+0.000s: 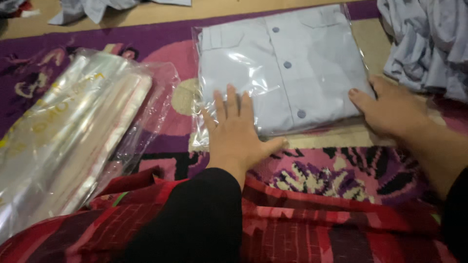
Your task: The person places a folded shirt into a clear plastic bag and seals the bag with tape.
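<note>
At twelve o'clock on the patterned purple rug [161, 44] lies a folded pale-blue shirt in a clear bag [282, 68]. Left hand [236, 134] presses flat on its near-left corner, fingers [233, 104] spread and released, likely smoothing the plastic. Right hand [392, 112] steadies the right edge, fingers loose, grasping nothing. A stack of empty clear bags [73, 131] waits at nine o'clock; loose grey garments [429, 44] are heaped at two.

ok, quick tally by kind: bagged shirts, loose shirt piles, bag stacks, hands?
Bagged folded shirt: 1, with the left hand flat on its near edge and the right hand at its right edge
Loose grey shirt piles: 2, one at right, one at top left
Stack of clear plastic bags: 1
Hands: 2
Total: 6
</note>
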